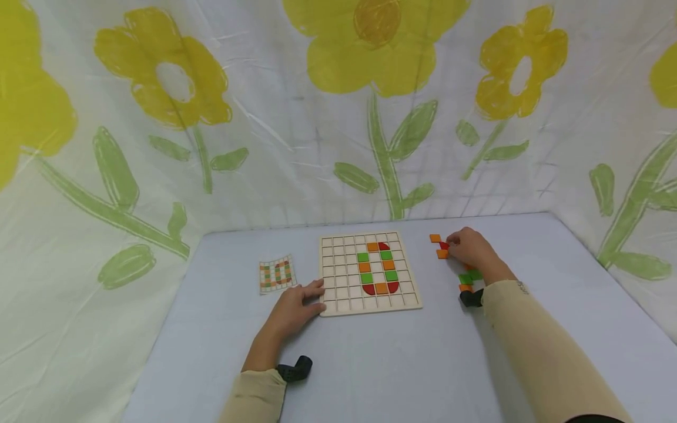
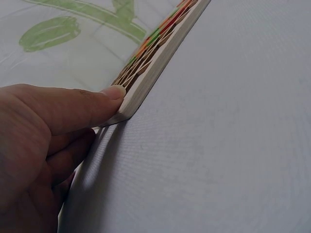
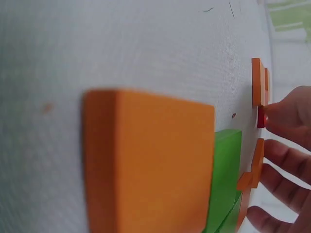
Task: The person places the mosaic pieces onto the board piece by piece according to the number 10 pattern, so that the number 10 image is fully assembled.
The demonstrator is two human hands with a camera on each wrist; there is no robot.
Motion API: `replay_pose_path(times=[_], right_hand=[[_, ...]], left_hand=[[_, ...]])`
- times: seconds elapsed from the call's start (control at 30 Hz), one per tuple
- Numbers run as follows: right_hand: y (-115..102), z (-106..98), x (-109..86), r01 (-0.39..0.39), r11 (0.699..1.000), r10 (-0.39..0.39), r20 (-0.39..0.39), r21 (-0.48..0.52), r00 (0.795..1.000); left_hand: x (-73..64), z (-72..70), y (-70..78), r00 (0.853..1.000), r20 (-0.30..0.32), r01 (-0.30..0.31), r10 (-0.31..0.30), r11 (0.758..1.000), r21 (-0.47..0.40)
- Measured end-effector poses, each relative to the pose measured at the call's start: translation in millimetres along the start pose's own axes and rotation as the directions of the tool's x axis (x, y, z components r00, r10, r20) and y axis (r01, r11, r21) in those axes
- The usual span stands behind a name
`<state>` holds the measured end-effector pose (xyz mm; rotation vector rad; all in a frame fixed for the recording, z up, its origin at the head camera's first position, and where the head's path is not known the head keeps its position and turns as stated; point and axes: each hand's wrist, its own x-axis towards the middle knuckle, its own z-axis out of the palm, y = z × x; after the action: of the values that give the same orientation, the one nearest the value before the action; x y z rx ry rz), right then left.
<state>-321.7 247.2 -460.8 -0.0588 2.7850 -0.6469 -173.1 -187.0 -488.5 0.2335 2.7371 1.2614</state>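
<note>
My left hand (image 1: 292, 309) is at the near left corner of a wooden grid board (image 1: 338, 308). In the left wrist view its thumb (image 2: 87, 109) rests on the board's edge, with the other fingers alongside. Green and orange squares and red rounded-corner tiles (image 1: 393, 287) form a ring on the board. Over on the right, my right hand (image 1: 471, 247) reaches over loose tiles, a fingertip right at a small red tile (image 3: 261, 117). Its other fingers are spread above orange tiles (image 3: 257, 162).
A pattern card (image 1: 277, 275) with a coloured grid lies left of the board. More loose tiles, including green (image 1: 465, 279) and orange (image 3: 160, 160) ones, lie below my right hand. A white curtain (image 1: 275, 147) printed with yellow flowers hangs behind the table (image 1: 381, 364).
</note>
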Motion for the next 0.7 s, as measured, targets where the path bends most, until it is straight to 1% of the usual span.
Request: replay_pose_path(times=[0.3,0.53,0.7], right_hand=[[-7.4,4.8,-2.0,0.035,0.999,-0.035,-0.034,0.006,0.999],[-9.6,9.3,1.0,0.038,0.999,-0.038,-0.05,0.002,0.998],[-14.6,10.3,1.7,0.067,0.998,-0.066,-0.078,0.017,0.995]], left_hand=[[0.3,-0.2,0.0,1.0,0.001,-0.001,0.001,1.0,0.001],[0.3,0.8,-0.5,1.0,0.004,-0.006,0.006,1.0,0.012],[0.7,0.6,-1.3,1.0,0.0,0.0,0.0,1.0,0.01]])
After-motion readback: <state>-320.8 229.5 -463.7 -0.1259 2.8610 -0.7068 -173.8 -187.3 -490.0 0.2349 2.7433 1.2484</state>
